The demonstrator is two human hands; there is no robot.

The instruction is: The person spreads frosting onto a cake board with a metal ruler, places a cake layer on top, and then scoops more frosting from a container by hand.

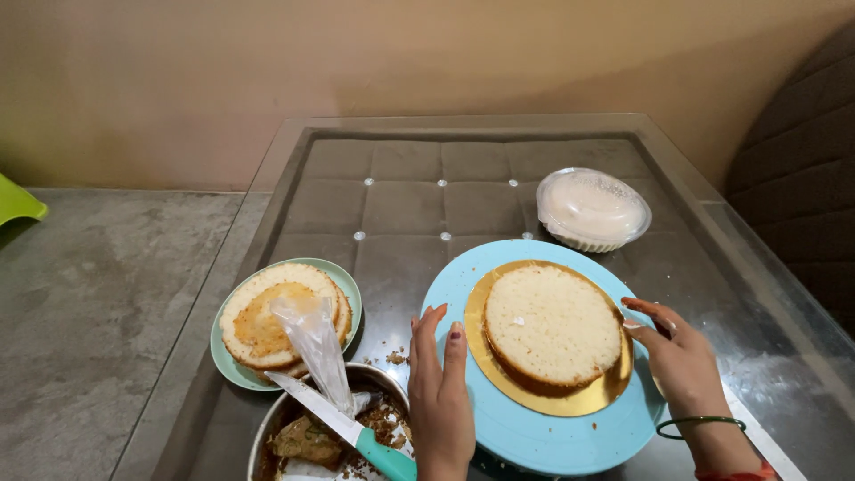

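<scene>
Pale sponge layer (552, 324) sits bare on the gold board (570, 403) — unfrosted; left hand (441, 392) and right hand (681, 361), open, steady the blue turntable (534, 441).

turntable (525, 432): smooth light-blue plastic, slight sheen
cake board (570, 403): shiny gold foil card
sponge layer (552, 322): pale, porous, matt crumb
table top (695, 267): glossy glass over tufted grey padding
lidded tub (592, 209): clear, glossy plastic
plate (227, 356): smooth green, glazed look
bowl (267, 428): brushed metal
knife (343, 428): metal blade, teal plastic handle
piping bag (316, 343): thin, crinkled clear plastic
</scene>
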